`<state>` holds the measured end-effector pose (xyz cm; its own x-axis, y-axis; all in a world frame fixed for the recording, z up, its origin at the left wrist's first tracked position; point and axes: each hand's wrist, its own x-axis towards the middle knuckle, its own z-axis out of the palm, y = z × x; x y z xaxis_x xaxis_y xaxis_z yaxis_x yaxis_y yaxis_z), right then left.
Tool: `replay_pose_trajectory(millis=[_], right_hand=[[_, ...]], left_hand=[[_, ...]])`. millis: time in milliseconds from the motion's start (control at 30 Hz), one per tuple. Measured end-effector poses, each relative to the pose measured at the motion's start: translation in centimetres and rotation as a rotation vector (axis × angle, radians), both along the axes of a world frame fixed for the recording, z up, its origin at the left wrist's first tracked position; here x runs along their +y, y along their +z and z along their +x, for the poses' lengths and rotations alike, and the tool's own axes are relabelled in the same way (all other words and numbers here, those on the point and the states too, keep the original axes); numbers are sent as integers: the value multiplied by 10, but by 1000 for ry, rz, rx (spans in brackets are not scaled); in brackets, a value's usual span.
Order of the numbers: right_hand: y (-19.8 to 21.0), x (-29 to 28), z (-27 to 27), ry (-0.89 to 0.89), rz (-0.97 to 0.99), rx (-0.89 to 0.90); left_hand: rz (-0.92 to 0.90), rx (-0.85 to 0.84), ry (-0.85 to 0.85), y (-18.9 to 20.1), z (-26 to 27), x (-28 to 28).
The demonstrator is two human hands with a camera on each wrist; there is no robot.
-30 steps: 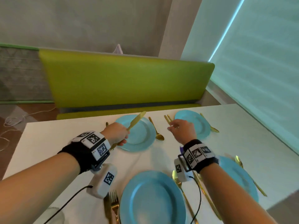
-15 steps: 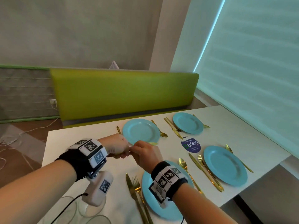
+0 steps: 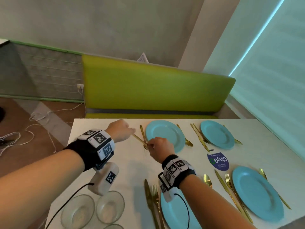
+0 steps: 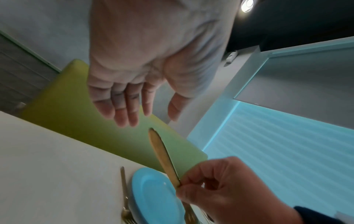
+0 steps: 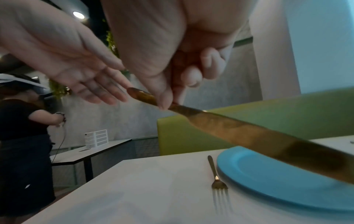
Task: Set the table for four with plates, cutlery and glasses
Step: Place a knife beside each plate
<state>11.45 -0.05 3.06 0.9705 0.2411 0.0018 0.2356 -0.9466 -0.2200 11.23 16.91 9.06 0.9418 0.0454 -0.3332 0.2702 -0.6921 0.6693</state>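
Observation:
A gold knife (image 3: 139, 140) hangs in the air just left of the far-left blue plate (image 3: 165, 135). My right hand (image 3: 149, 145) pinches it near one end between thumb and fingers (image 5: 165, 103); its blade (image 5: 249, 133) slants over the plate (image 5: 277, 181). My left hand (image 3: 130, 130) hovers at the knife's other end, fingers (image 4: 124, 115) straight and off the knife (image 4: 162, 157). A gold fork (image 3: 142, 135) lies on the white table (image 3: 99, 146) beside that plate. Three more blue plates (image 3: 217, 134) (image 3: 257, 194) (image 3: 175, 215) have gold cutlery beside them.
Two clear glasses (image 3: 77, 210) (image 3: 109, 207) stand at the near left table corner, a third partly cut off below. A round purple sticker (image 3: 217, 161) lies mid-table. A green bench (image 3: 153, 90) backs the far edge. Cables (image 3: 41, 116) trail on the floor. Another person (image 5: 19, 121) stands left.
The knife went from my left hand, above the far-left plate, to my right hand. My left hand has let go and opened. The knife now sits left of that plate.

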Motion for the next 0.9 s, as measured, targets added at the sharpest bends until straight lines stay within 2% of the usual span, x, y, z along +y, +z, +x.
replay_pose_trajectory(millis=[167,400,667,900], right_hand=[[-31,21,55,-209,24,231],[-73,50,119,-297,-88,387],[-101,60,142,-451,46,394],[-105,62,152,-458,-2,359]], left_hand=[[-39,-33,90,-13,30,36],[-169,-10,243,-44,51,67],[-251,-16,324,-74,64,88],[-275,-9,329,-82,70,91]])
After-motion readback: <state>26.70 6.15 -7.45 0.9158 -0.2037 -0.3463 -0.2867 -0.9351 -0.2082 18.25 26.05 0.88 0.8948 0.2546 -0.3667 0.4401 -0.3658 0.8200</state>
